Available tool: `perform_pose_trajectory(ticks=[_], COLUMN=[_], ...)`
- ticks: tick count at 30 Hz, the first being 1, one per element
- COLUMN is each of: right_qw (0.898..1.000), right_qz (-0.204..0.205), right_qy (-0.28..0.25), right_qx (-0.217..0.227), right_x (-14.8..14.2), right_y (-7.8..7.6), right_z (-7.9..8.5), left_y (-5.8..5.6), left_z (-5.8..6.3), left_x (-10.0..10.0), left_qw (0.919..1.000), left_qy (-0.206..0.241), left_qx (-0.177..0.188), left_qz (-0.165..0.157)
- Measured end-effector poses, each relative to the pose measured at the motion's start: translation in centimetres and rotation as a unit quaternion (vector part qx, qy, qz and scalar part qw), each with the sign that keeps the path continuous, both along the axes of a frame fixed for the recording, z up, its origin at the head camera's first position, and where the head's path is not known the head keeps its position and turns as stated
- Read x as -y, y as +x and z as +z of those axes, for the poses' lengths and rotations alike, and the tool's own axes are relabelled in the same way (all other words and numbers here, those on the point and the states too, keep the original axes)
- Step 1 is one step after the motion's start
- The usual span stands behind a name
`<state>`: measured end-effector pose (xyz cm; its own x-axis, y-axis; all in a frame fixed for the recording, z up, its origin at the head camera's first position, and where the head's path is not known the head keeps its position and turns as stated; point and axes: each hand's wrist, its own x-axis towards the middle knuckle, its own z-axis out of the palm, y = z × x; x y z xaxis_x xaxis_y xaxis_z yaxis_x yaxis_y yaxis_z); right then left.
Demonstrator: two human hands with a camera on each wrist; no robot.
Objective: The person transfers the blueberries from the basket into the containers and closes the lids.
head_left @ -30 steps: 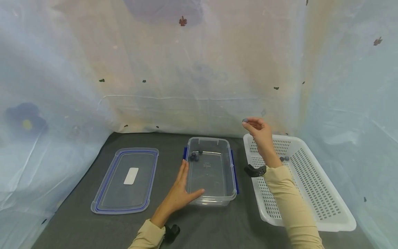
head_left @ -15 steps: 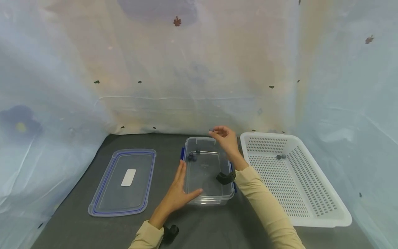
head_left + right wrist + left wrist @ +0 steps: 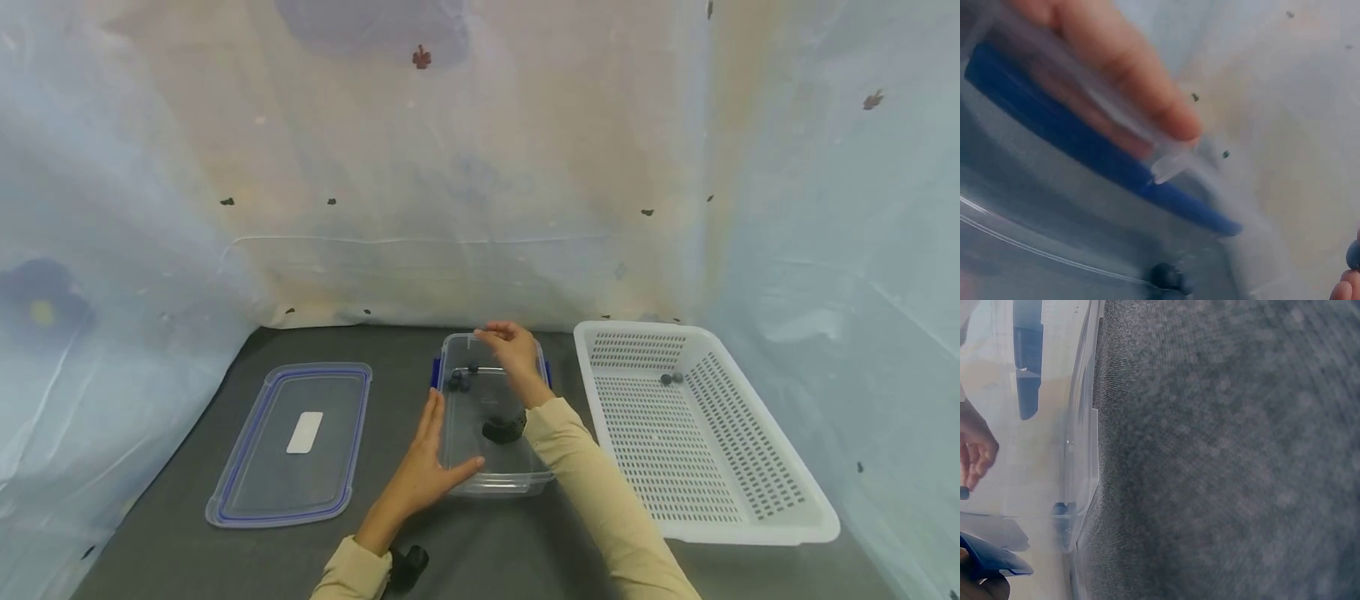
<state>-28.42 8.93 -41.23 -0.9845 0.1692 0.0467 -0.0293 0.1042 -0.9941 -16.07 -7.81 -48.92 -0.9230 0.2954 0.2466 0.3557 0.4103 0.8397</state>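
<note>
A clear plastic food container (image 3: 491,482) with blue side latches stands in the middle of the table. Several blueberries (image 3: 456,382) lie near its far left corner. My left hand (image 3: 423,467) rests along its left and near sides, fingers straight and thumb spread. One of its fingers (image 3: 1141,81) reaches over the rim above a blue latch (image 3: 1085,137) in the right wrist view. Over the container's far end, my right hand (image 3: 513,354) pinches a single blueberry (image 3: 1353,255) between thumb and fingertips. That berry (image 3: 964,493) hangs at the fingertips in the left wrist view.
To the right stands a white perforated basket (image 3: 750,533), with two blueberries (image 3: 671,379) near its far end. A clear lid (image 3: 330,450) with a blue seal and a white label lies on the left. Plastic sheeting (image 3: 450,167) surrounds the dark table (image 3: 480,558).
My right hand has moved left from above the basket to over the container, carrying the blueberry. The left hand has stayed at the container. The view has shifted slightly.
</note>
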Motion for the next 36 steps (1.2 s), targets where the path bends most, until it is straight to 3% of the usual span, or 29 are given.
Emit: perform_pose_trajectory(ticks=[9,18,24,31,36], right_qw=[0.993,0.986,0.981,0.965,0.959], right_qz=[-0.061,-0.101,-0.101,-0.083,-0.072], right_qy=[0.095,0.121,0.162,0.247,0.272], right_qx=[0.033,0.051,0.044,0.018,0.017], right_x=[2.1,2.0,1.4,0.8,0.6], right_y=[-0.8,-1.2,-1.0,-0.8,-0.9], right_z=[-2.4,-5.1,-6.0,-6.9,-7.4], left_y=[0.1,0.1,0.0,0.1,0.2], left_z=[0.1,0.1,0.0,0.1,0.1], left_x=[0.2,0.1,0.0,-0.1,-0.1], left_qw=[0.9999,0.9999,0.9998,0.9998,0.9998], left_qy=[-0.004,-0.006,-0.012,-0.007,-0.005], left_qx=[-0.014,-0.010,-0.014,-0.019,-0.019], left_qz=[0.009,0.007,0.007,0.008,0.006])
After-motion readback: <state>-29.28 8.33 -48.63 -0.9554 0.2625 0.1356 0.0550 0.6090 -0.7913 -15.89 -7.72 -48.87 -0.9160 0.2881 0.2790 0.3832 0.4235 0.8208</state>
